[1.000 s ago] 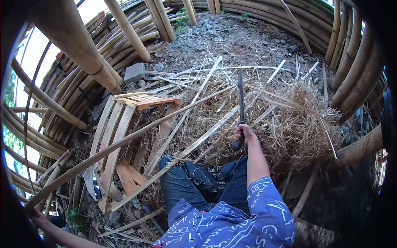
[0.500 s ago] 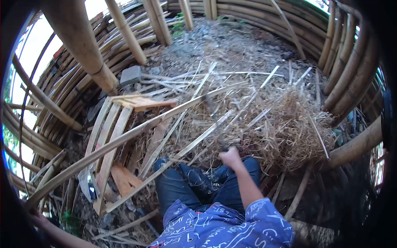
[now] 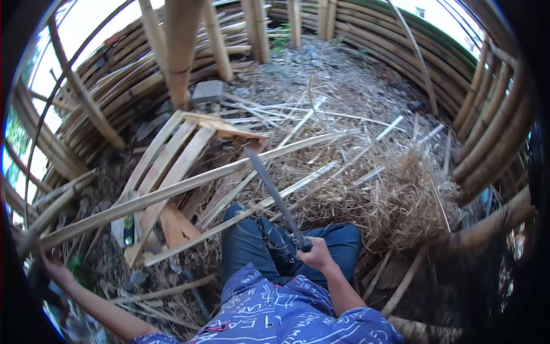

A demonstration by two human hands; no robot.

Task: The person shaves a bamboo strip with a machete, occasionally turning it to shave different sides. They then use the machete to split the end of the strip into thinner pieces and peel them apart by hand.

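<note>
My right hand (image 3: 316, 254) is closed around the dark handle of a machete (image 3: 277, 195), held over my lap. Its long grey blade points up and left, crossing in front of the bamboo strips, its tip near the slatted wooden crate. At the far left, my left hand (image 3: 55, 270) reaches out with thumb and fingers apart, just below the near end of a long split bamboo strip (image 3: 189, 187). That strip slants over the crate (image 3: 172, 155) towards the pile of shavings. Another bamboo strip (image 3: 246, 215) lies above my knees.
Curly bamboo shavings (image 3: 395, 195) heap up in front and to the right. Thin strips lie scattered beyond them. A grey block (image 3: 207, 92) sits behind the crate near an upright bamboo post (image 3: 180, 63). Stacked bamboo poles (image 3: 389, 46) wall the space around.
The machete has swung from pointing ahead over the shavings to pointing left, and my right hand is closer to my body. The camera view has tilted and shifted; my left hand appears higher.
</note>
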